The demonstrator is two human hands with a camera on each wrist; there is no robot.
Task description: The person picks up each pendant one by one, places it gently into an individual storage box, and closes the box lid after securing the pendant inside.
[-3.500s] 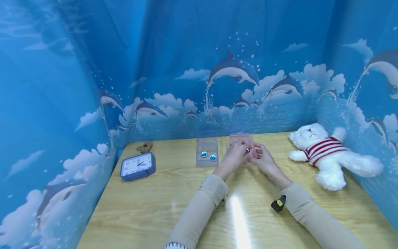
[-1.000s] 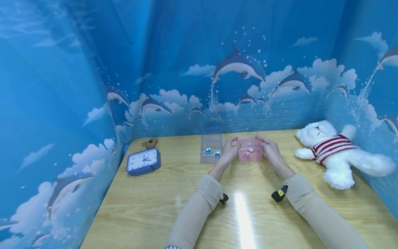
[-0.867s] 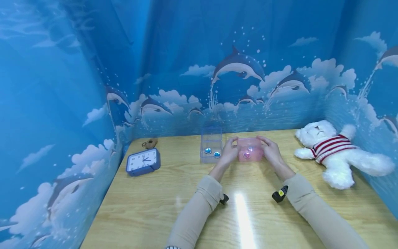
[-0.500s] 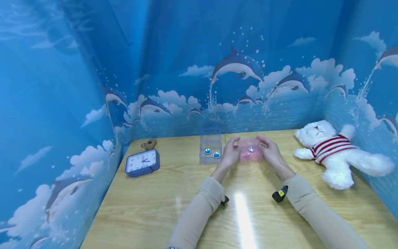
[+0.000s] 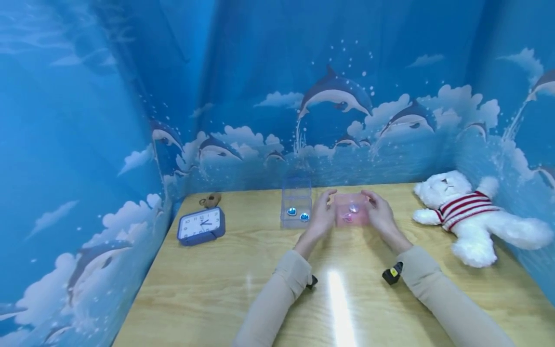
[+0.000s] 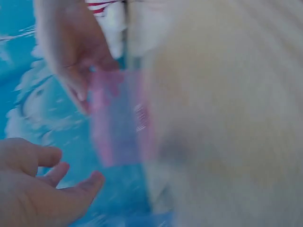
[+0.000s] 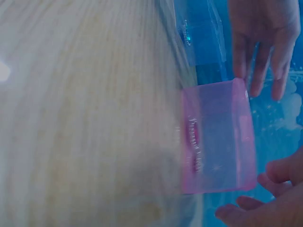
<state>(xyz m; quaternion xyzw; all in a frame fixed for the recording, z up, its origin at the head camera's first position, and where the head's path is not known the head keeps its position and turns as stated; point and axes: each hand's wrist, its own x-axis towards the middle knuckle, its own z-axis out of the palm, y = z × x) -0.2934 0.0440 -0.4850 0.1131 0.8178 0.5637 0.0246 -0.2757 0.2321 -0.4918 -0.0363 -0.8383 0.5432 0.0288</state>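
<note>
A see-through pink box (image 5: pixel 342 198) stands at the back of the table with its lid down. Inside, a pink gem piece (image 5: pixel 348 218) shows beside a silvery glint; the right wrist view blurs them. My left hand (image 5: pixel 323 214) is at the box's left side, fingers loose, with a gap to the box in the left wrist view. On the other side my right hand (image 5: pixel 381 214) has spread, relaxed fingers close against the box's corner; whether they touch it I cannot tell. Left of these is a clear bluish box (image 5: pixel 296 224), lid raised, holding two blue gem pieces (image 5: pixel 292 211).
A blue alarm clock (image 5: pixel 201 226) stands at the left, with a small brown keyring piece (image 5: pixel 212 200) behind it. A white teddy bear (image 5: pixel 459 212) in a striped top lies at the right. A dolphin-printed blue curtain (image 5: pixel 260 159) borders the table (image 5: pixel 208 289).
Earlier the left hand held a pink gem piece over the pink box with its lid raised. Since then the lid has come down, and the hands have loosened to either side.
</note>
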